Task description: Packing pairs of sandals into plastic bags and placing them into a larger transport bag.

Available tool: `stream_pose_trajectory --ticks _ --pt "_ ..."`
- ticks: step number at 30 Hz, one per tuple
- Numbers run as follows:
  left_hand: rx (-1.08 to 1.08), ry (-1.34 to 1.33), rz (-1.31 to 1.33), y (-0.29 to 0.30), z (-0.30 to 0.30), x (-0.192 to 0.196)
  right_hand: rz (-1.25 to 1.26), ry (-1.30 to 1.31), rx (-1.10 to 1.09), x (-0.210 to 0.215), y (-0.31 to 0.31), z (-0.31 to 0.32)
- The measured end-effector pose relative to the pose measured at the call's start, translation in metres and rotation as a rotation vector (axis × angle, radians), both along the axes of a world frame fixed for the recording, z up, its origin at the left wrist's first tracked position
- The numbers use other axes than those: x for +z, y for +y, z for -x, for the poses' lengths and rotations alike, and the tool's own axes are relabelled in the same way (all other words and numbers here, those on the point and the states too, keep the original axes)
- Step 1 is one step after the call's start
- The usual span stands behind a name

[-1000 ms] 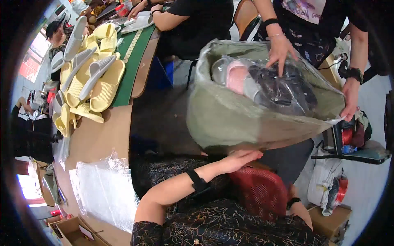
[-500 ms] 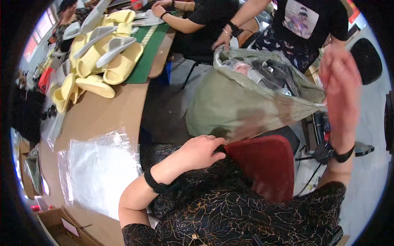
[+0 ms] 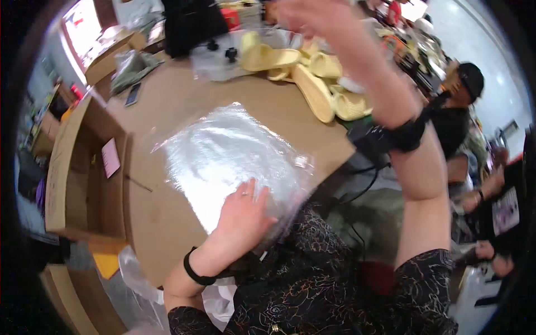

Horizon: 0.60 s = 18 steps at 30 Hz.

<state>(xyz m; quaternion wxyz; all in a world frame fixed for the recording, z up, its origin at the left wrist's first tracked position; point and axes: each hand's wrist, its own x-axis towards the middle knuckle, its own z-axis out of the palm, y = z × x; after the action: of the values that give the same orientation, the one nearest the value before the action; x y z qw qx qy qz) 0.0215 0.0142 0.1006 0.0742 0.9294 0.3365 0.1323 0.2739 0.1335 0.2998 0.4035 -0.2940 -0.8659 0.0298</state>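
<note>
On the brown tabletop [image 3: 148, 218] before you, clear plastic bags [image 3: 215, 153] lie flat in a shiny pile reaching toward your body. Your left hand [image 3: 244, 218] rests palm down on the near part of the pile, fingers loosely spread and grasping nothing. Your right hand [image 3: 315, 17] is raised high at the upper edge of view, in front of the yellow slippers [image 3: 314, 92]; it is blurred, so whether it grips anything cannot be told. The slippers sit jumbled on the table's far side. At your left, an open cardboard box [image 3: 61, 184] has a pink card [image 3: 110, 158] inside; beyond it, a dark phone [image 3: 133, 94] lies beside a crumpled grey-green bag [image 3: 131, 72].
</note>
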Motion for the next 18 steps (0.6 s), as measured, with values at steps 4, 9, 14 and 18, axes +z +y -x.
stream_pose_trajectory --ticks 4,9,14,18 --pt "0.427 0.045 0.077 -0.017 0.073 -0.024 0.59 -0.172 -0.313 -0.152 -0.006 0.015" --pt "0.784 -0.131 0.27 -0.042 0.095 -0.065 0.774 -0.312 -0.57 -0.276 -0.024 -0.022" --pt "0.897 -0.348 0.358 -0.04 0.067 -0.072 0.611 -0.312 -0.626 -0.284 -0.082 0.009" --pt "0.896 -0.455 0.237 -0.035 0.054 -0.092 0.538 -0.162 -0.462 -0.286 -0.105 0.009"
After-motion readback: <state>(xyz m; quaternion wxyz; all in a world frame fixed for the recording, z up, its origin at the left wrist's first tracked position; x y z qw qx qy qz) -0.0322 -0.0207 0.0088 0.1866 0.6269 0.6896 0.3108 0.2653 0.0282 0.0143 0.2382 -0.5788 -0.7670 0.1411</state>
